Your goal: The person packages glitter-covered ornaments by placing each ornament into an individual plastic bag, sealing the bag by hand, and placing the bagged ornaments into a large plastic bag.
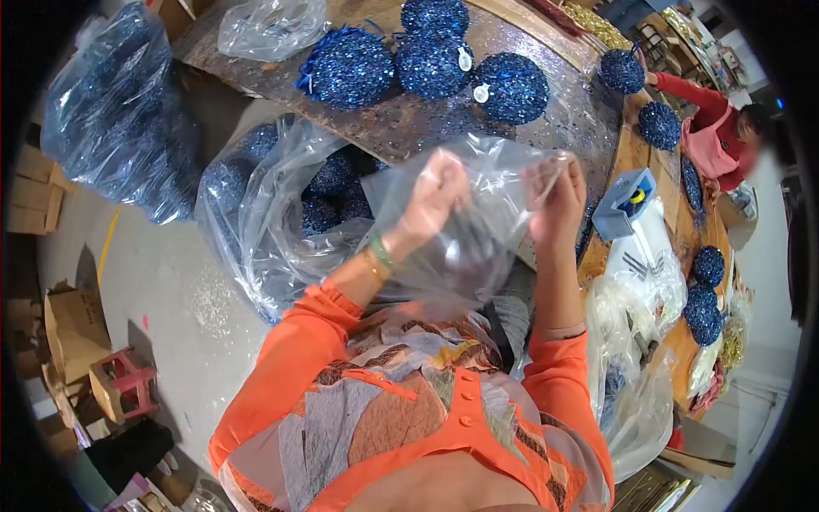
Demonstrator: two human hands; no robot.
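A clear plastic bag (478, 230) is stretched between my two hands in front of my chest. My left hand (437, 194), with a green bangle on its wrist, is closed on the bag's left side. On the other side, my right hand (559, 198) pinches the bag's upper edge. Both hands are slightly blurred. Just beyond them on the table lie several blue glitter balls (510, 88), some with small white tags. Left of my left hand, a large open plastic sack (256, 205) holds more blue glitter balls.
A full plastic bag of blue balls (119, 119) stands at far left. The wooden table (563, 136) carries a blue box (623, 205), crumpled clear plastic (273, 30) and more balls. A person in red (721, 128) works at the far right. A stool (124, 384) stands on the floor.
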